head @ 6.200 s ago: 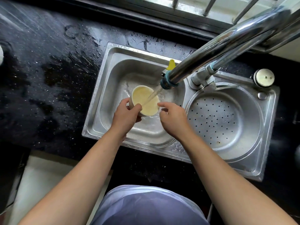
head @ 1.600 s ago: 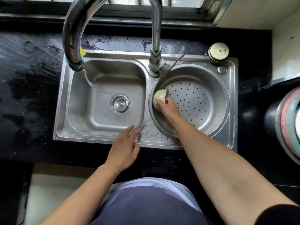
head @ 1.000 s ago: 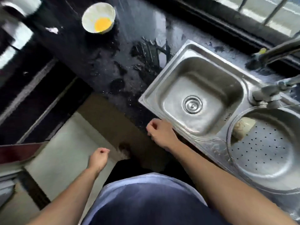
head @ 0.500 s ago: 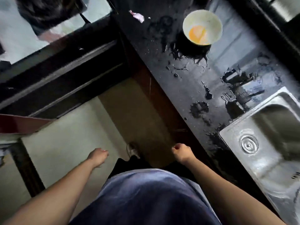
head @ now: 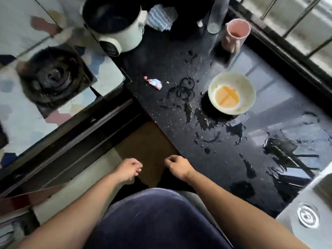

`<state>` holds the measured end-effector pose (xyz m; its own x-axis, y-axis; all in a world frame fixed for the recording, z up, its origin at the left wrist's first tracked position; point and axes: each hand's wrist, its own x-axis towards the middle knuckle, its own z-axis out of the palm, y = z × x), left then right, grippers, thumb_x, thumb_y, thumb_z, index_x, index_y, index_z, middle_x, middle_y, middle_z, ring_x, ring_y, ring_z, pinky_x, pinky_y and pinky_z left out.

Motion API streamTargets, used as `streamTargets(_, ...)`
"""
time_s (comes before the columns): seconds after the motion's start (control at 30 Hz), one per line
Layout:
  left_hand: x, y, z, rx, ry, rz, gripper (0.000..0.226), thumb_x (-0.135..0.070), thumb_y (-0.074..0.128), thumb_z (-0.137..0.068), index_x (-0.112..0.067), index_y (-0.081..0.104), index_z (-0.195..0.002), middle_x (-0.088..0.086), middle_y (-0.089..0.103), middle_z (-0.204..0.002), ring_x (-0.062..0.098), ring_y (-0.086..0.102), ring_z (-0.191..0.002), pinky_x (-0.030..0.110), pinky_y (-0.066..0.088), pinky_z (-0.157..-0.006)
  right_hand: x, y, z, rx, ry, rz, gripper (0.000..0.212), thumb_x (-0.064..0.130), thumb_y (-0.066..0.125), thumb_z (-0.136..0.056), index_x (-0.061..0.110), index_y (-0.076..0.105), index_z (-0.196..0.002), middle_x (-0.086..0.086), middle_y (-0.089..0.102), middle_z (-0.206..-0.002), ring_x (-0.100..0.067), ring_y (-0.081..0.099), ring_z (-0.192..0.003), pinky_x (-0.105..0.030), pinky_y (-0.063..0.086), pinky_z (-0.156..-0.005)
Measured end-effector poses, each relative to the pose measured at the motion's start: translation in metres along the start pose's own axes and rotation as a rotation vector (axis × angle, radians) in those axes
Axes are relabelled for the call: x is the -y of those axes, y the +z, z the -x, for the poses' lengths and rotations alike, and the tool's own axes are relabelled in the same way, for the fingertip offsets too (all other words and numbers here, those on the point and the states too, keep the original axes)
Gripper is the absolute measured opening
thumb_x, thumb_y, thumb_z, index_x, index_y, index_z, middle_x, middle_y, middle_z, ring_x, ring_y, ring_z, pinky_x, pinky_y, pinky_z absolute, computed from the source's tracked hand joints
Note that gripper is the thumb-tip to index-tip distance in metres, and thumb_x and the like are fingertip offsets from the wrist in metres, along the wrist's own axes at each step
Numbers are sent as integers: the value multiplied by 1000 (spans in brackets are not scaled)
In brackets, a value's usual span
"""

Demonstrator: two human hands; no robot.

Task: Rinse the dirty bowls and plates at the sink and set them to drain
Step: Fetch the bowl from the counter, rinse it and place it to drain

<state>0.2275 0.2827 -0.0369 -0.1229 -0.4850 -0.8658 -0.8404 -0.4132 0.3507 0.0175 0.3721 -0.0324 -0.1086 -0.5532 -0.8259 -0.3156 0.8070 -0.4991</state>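
A dirty white bowl (head: 231, 93) with an orange residue in its bottom stands on the wet black counter (head: 224, 150), to the left of the sink. Only a corner of the steel sink (head: 305, 218) with its drain shows at the lower right. My left hand (head: 128, 169) and my right hand (head: 177, 166) hang low in front of my body, near the counter's front edge, well short of the bowl. Both hands are loosely curled and hold nothing.
A pink cup (head: 235, 34) and a clear glass (head: 214, 15) stand at the back of the counter. A white rice cooker (head: 115, 24) and a gas hob (head: 52, 76) lie to the left. A small crumpled wrapper (head: 154, 83) lies on the counter. Window bars run along the back right.
The view has swung left, away from the sink and drain basket where the rinsed bowl was set. The dirty bowl now sits nearer the middle, and both empty hands have drawn together.
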Motion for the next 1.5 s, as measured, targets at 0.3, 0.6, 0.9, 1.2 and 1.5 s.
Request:
streamTargets(0.3,-177,-88,-49,21,344,-92,28,-9,56,-101,-25,74,-89,-5,80,-83,0,71,-65,19,50,-56,91,-109,-47,-148,-53,-591,19,19,54,-98,21,67,-85,-6,77,-92,-14,68,-70,-28,53,-66)
streamTargets(0.6,-385,-12,-122,361,593,-172,34,-18,49,-107,-22,56,-140,2,65,-121,22,73,-101,37,62,-75,23,-195,-27,-775,311,-1412,35,34,46,-101,14,50,-130,-13,70,-115,-29,77,-88,-39,64,-63)
streamTargets(0.9,-414,17,-143,561,622,-427,40,-22,50,-99,-26,49,-139,3,64,-126,24,72,-100,29,63,-63,48,-191,-52,-1117,413,-1349,20,12,53,-99,25,57,-113,-3,55,-126,-17,65,-88,-28,62,-56)
streamTargets(1.2,-330,38,-81,798,711,-585,38,-23,56,-101,-44,46,-131,-6,64,-121,16,72,-99,28,63,-65,42,-55,34,-1236,462,-1641,18,18,57,-100,35,58,-105,19,54,-108,-19,69,-95,-28,63,-57)
streamTargets(1.5,-183,140,13,987,671,-815,44,-24,57,-100,-43,40,-137,-2,64,-123,24,74,-93,33,63,-66,-54,99,132,-1436,613,-1675,23,18,55,-98,42,53,-100,16,58,-103,-13,74,-75,-29,63,-54)
